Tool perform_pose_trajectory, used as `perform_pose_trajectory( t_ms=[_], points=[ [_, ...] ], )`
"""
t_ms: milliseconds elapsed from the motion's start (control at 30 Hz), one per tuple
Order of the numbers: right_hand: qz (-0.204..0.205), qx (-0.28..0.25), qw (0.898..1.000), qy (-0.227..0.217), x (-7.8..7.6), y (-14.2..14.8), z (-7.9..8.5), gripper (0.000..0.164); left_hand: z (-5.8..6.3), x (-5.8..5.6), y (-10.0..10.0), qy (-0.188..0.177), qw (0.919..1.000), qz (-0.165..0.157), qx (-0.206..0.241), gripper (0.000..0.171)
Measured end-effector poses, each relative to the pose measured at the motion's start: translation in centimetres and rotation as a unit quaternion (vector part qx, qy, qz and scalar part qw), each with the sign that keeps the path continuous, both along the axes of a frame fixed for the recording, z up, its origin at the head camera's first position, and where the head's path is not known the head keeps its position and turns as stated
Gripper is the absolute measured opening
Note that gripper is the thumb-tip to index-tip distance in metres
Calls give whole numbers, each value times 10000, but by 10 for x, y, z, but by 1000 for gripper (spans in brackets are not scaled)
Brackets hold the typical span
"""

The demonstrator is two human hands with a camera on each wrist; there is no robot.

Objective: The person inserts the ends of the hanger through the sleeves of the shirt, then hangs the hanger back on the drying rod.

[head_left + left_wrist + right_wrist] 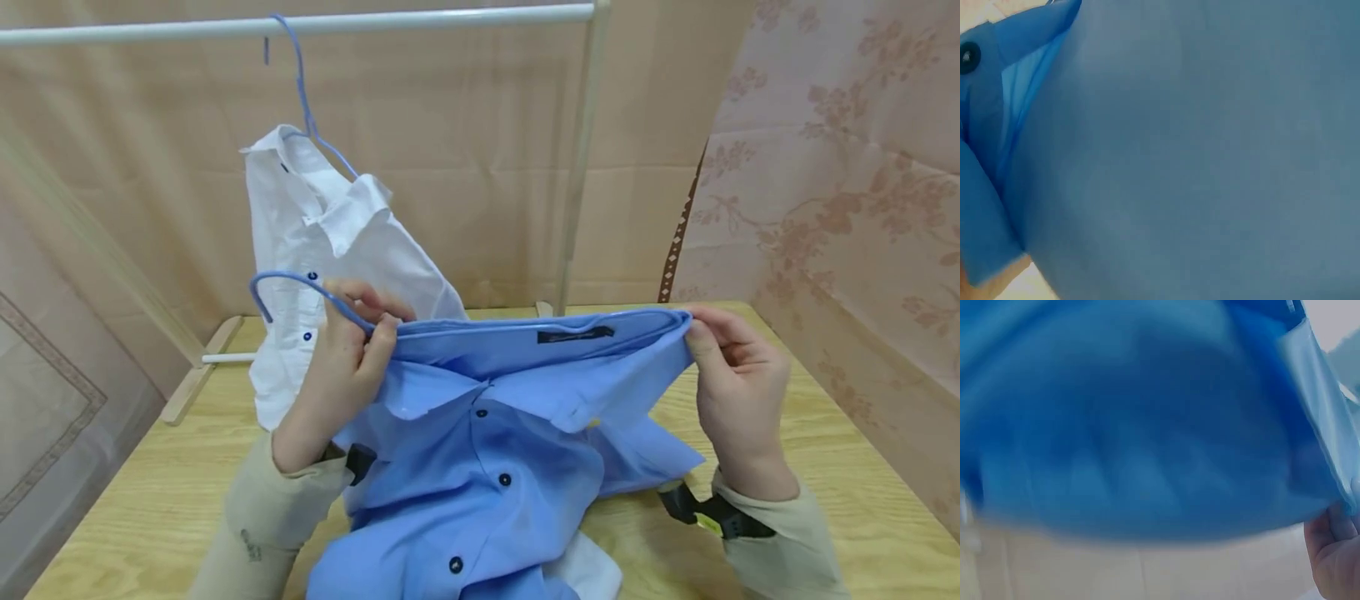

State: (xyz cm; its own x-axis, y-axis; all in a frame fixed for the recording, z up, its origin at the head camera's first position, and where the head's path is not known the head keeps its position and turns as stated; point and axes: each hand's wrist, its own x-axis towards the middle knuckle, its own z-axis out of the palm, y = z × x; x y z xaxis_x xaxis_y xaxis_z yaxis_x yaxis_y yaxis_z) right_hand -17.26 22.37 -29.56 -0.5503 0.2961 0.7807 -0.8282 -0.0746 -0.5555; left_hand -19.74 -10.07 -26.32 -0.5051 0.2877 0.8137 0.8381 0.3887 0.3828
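A blue button-up shirt point(517, 450) is stretched by its collar between my two hands, front facing me, with dark buttons and a dark neck label. My left hand point(333, 379) pinches the collar's left end, where the curved hook of a blue hanger point(288, 275) comes out beside the thumb. At the opposite end, my right hand point(742, 387) pinches the collar between thumb and fingers. The rest of the hanger is hidden by the shirt. Blue fabric point(1197, 150) fills most of the left wrist view. More blue cloth point(1135, 437) covers the right wrist view.
Behind, a white shirt point(405, 258) hangs tilted on another blue hanger point(300, 75) from the white rail point(450, 18) of a rack. The rack stands on wooden feet point(198, 375) on the wooden table point(832, 467). White cloth point(588, 571) shows under the blue shirt.
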Motion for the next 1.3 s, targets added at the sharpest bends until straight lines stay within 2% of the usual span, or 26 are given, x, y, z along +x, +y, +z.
perform_pose_trajectory(
  t_ms=[133,233,400,567,733,800,833,967,1067,1233,1300],
  points=[
    [277,-262,9993,0,-1,2,3,15,0,5,1,147,9995,-239,-154,14],
    [166,-145,9997,54,0,4,4,15,2,9,2,223,9992,-288,-187,15],
    [33,86,10000,34,2,6,4,16,1,14,8,387,9988,-132,-260,16],
    [-173,369,9992,9,5,4,3,16,-1,11,13,370,9991,55,-199,14],
    [146,908,9954,-252,6,4,3,21,-1,9,15,408,9989,145,-175,14],
    [307,1197,9915,-403,6,4,2,23,-1,9,16,436,9988,148,-185,15],
    [232,1376,9889,-514,7,5,2,24,-1,9,16,440,9988,152,-168,15],
    [-411,2007,9767,-639,9,4,2,24,-1,8,19,444,9986,242,-165,15],
    [-992,2497,9623,-430,9,2,1,22,1,8,25,513,9978,200,-363,15],
    [-1295,3138,9405,135,9,-7,-3,21,3,6,35,877,9930,78,-789,13],
    [-1307,3268,9357,232,9,-10,-4,21,3,7,37,968,9916,51,-860,11]
  ],
)
